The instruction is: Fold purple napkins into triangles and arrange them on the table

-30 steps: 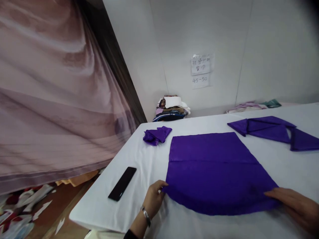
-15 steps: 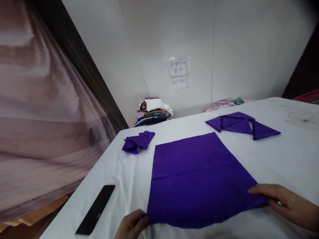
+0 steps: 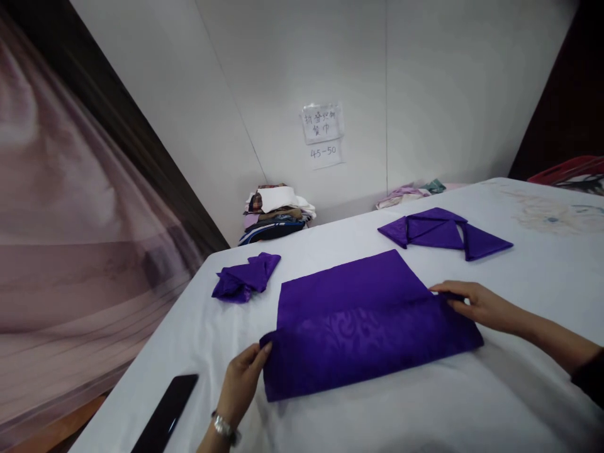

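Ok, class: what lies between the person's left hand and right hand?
In the head view, the purple cloth spans from the left hand to the right hand.

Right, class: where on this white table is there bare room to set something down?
The widest patch of white table lies beyond the right hand, bordered by the folded purple strip and the flower print. Another lies between the black phone and small purple bundle. Crowded: where the bundle nearly meets the purple cloth, and between phone and left hand.
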Tool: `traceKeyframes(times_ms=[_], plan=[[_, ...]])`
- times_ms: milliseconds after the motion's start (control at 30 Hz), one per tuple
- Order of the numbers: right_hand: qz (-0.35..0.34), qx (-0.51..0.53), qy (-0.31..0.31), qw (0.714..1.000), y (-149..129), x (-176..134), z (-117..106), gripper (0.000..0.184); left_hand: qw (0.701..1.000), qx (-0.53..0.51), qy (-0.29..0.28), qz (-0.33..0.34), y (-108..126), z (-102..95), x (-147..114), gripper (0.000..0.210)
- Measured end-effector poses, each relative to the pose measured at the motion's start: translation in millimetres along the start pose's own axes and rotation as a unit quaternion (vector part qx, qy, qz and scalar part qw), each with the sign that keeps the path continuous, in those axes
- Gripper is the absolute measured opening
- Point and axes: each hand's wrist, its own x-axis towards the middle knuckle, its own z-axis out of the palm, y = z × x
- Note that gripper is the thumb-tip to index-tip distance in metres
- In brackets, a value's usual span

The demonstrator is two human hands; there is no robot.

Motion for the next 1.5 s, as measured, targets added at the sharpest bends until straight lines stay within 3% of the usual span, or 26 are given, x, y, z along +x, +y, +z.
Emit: traceKeyframes(times_ms=[300,500,700,1000,1267,1500], plan=[[0.085,0.081,0.082,0.99,49.0,119.2,13.1,0.042,0.999,0.015,0.03,-0.017,-10.7,37.9,111.7,0.045],[0.101,0.031,0.103,0.989,75.0,164.6,32.5,0.039,0.994,0.085,0.057,-0.028,-17.7,57.8,152.9,0.034],[0.11,-0.069,0.129,0.983,86.4,183.3,38.9,0.035,0.979,0.183,0.077,-0.039,-18.7,66.7,164.8,0.027],[0.121,-0.155,0.157,0.968,100.9,187.2,50.0,0.039,0.957,0.276,0.075,-0.054,-16.5,74.0,174.2,0.026],[0.116,-0.216,0.145,0.959,94.1,186.3,54.7,0.038,0.944,0.314,0.077,-0.068,-16.6,79.9,174.6,0.024],[0.077,-0.265,0.158,0.948,93.2,180.3,44.3,0.043,0.946,0.3,0.105,-0.07,-20.8,63.7,171.9,0.028]])
